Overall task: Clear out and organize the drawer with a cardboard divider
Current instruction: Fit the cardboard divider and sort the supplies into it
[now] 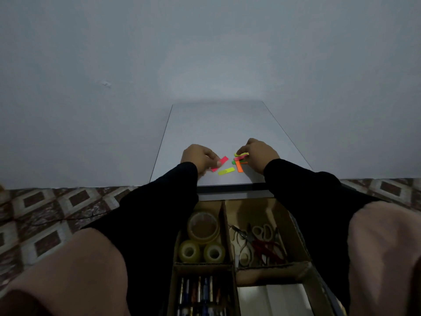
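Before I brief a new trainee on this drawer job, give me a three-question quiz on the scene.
1. True or false: the left hand pinches a pink tab.
2. Which drawer section holds the tape rolls? A) far left B) far right C) near right
3. Fill in: the loose yellow tab lies on the white ____, between the hands.

Key: 1 true. 2 A; the scissors and pliers fill the far right, batteries the near left. 3 desktop; the right hand holds a bunch of tabs.
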### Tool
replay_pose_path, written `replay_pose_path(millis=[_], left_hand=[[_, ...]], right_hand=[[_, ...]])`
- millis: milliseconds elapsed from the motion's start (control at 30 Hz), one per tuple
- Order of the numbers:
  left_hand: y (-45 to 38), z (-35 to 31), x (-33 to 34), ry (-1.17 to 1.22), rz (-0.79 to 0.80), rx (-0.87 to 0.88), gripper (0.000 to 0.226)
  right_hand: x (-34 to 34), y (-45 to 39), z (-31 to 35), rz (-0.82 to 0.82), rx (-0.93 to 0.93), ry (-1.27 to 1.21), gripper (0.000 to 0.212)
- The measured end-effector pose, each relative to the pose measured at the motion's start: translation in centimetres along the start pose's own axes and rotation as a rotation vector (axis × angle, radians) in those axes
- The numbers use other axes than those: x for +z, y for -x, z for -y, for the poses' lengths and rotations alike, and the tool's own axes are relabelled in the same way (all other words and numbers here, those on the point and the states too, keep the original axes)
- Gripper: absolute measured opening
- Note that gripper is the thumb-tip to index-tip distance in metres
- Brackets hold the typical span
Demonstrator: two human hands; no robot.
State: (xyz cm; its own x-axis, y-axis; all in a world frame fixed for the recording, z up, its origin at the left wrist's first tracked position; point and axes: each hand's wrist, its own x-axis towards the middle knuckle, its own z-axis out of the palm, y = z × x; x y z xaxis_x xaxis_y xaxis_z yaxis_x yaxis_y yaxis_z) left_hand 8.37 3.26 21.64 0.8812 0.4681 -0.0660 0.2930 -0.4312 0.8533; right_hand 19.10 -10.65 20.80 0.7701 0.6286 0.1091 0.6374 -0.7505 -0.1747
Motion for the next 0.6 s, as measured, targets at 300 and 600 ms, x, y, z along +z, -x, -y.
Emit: replay_pose_path(millis=[300,600], left_hand=[[0.5,4.1,-2.7,0.581,0.018,-0.130,0.003],[0.3,4.6,-2.6,0.568,0.041,-0.090,0.012]], right_hand=[[-0.7,-0.2,0.5,-0.010,0.114,-0.106,0.014],[-2.5,-0.4,2.1,0.245,0.387,-0.314,0.038]])
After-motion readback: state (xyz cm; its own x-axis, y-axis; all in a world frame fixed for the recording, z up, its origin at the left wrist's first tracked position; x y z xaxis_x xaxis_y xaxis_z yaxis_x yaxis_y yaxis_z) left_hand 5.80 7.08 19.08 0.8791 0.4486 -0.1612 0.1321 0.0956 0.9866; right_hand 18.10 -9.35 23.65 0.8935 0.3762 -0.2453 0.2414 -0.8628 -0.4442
